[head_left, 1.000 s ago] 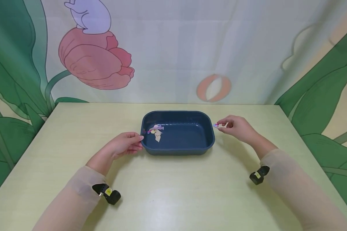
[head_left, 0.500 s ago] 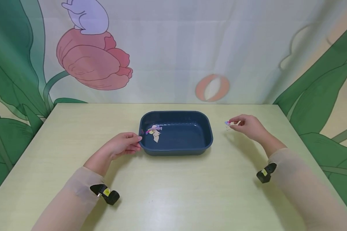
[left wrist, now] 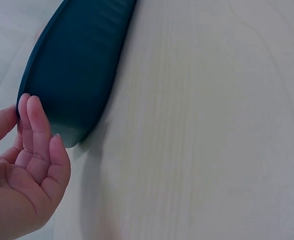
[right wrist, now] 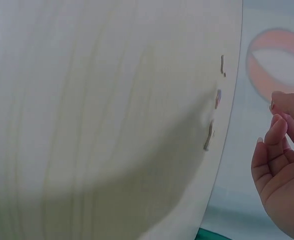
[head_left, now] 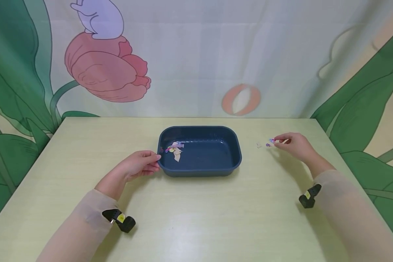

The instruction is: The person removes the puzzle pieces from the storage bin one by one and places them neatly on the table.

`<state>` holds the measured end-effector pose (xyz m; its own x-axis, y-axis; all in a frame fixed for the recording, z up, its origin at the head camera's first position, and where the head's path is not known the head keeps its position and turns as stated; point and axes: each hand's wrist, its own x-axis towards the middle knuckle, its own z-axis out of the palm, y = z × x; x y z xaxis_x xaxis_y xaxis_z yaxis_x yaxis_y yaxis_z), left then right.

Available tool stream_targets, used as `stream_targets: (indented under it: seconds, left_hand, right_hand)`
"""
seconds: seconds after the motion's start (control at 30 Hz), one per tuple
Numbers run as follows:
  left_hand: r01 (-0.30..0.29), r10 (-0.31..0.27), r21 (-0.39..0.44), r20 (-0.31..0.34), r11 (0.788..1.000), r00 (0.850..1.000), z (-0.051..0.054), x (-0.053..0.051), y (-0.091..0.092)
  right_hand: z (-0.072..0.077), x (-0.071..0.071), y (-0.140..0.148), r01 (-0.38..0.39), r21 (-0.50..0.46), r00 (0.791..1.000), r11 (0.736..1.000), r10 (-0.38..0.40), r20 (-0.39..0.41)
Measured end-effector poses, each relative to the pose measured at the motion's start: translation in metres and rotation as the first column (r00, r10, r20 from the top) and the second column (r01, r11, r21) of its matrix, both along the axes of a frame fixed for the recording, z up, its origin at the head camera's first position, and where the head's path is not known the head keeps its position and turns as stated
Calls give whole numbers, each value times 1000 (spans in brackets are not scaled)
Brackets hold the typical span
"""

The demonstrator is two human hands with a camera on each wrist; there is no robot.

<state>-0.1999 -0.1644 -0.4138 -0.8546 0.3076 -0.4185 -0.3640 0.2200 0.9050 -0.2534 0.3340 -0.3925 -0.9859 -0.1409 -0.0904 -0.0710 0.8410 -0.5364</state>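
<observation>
A dark blue rectangular tray [head_left: 201, 173] stands on the table. My left hand [head_left: 139, 165] pinches its left rim; in the left wrist view the thumb is at the rim and the fingers [left wrist: 36, 125] lie against the outer wall. Inside the tray, at its left end, lie several small scraps [head_left: 177, 154], cream and pink-purple. To the right of the tray, my right hand [head_left: 293, 145] pinches a small shiny pink-purple scrap [head_left: 273, 141] just above the table. Below it rests another small purple scrap [head_left: 268, 145], with a pale scrap [head_left: 258, 145] to its left.
The pale wooden table [head_left: 199, 218] ends at a printed curtain [head_left: 190, 65] behind the tray. A small black camera is strapped on each sleeve. In the right wrist view, small dark and coloured bits [right wrist: 218, 98] lie in a row near the table's edge.
My right hand has moved right, away from the tray, with the scrap in its fingers. Small pale and purple scraps now show on the table along its path. The left hand keeps its place.
</observation>
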Motion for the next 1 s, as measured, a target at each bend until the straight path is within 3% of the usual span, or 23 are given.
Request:
stream_targets:
  seconds: [0.33, 0.63, 1.0]
  left_hand:
    - [-9, 9, 13, 4, 1000, 1000, 1, 1, -1]
    - [-4, 4, 7, 2, 1000, 1000, 1, 2, -1]
    - [-3, 3, 5, 2, 1000, 1000, 0, 2, 1]
  right_hand:
    - [-6, -1, 18, 64, 0, 995, 998, -64, 74]
    - [-16, -5, 32, 104, 1, 993, 995, -104, 60]
    - [-32, -10, 43, 235, 44, 967, 971, -238, 93]
